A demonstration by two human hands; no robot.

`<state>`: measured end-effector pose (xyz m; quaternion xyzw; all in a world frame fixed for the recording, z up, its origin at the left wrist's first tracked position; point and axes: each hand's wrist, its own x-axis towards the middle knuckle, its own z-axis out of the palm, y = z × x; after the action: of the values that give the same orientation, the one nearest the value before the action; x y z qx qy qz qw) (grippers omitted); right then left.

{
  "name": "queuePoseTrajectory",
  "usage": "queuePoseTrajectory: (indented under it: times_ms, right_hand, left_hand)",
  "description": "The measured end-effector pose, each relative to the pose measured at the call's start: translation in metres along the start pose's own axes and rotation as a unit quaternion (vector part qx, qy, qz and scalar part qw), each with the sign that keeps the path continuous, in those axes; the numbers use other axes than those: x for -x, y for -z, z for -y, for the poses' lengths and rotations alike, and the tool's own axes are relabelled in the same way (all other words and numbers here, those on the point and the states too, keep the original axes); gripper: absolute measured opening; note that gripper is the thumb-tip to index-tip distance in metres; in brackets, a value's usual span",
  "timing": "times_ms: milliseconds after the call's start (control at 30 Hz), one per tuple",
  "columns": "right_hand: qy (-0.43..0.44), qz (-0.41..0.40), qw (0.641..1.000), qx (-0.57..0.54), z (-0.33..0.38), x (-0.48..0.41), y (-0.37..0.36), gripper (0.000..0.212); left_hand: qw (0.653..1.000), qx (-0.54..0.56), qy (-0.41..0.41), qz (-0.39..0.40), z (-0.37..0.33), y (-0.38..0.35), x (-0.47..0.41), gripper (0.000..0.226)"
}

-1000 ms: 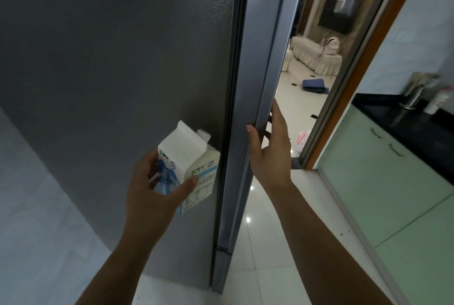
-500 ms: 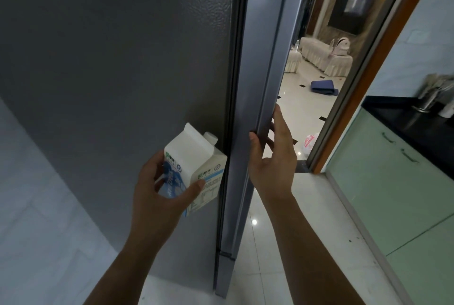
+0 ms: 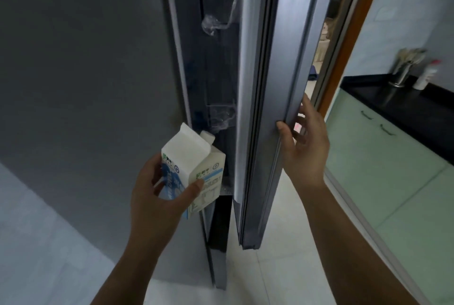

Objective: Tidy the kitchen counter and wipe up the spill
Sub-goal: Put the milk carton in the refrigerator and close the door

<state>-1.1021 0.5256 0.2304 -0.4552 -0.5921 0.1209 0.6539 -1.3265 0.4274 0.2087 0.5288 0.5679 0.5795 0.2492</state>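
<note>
Since 0.5 s ago, fridge door has swung ajar. Right hand grips its edge; left hand holds milk carton at 9 o'clock. Widen gap before inserting carton upright.

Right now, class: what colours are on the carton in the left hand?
White with blue print, on the milk carton, seen in the head view.

— Any writing you can make out?

— Only on the milk carton held in the left hand. There's a small green logo near the top of each visible face, a blue band, and what looks like a table of fine print low on the right face.

— Can you read it?

— No, all of it is too blurred and small.
</note>
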Motion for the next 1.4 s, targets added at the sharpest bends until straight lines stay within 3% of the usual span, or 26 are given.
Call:
queuePoseTrajectory:
  times_ms: [267, 533, 733, 1100, 1400]
  right_hand:
    - [-0.054, -0.074, 0.995, -0.029, -0.045, -0.035, 0.069, 0.047]
    - [-0.103, -0.012, 0.993, 0.057, -0.1, -0.084, 0.13, 0.065]
    - [-0.047, 0.024, 0.995, 0.087, -0.124, -0.109, 0.16, 0.057]
    - [0.099, 0.202, 0.971, 0.08, -0.154, -0.176, 0.149, 0.038]
    - [0.133, 0.176, 0.969, 0.11, -0.213, -0.221, 0.15, 0.023]
  left_hand:
    - [0.997, 0.04, 0.03, 0.058, -0.015, -0.074, -0.005, 0.07]
    - [0.993, 0.066, 0.028, 0.093, -0.03, -0.17, -0.016, 0.063]
    - [0.994, 0.065, 0.029, 0.082, -0.047, -0.235, -0.024, 0.053]
    - [1.0, 0.017, 0.0, 0.003, -0.054, -0.287, -0.065, 0.072]
    - [0.999, 0.034, 0.006, 0.004, -0.044, -0.335, -0.117, 0.065]
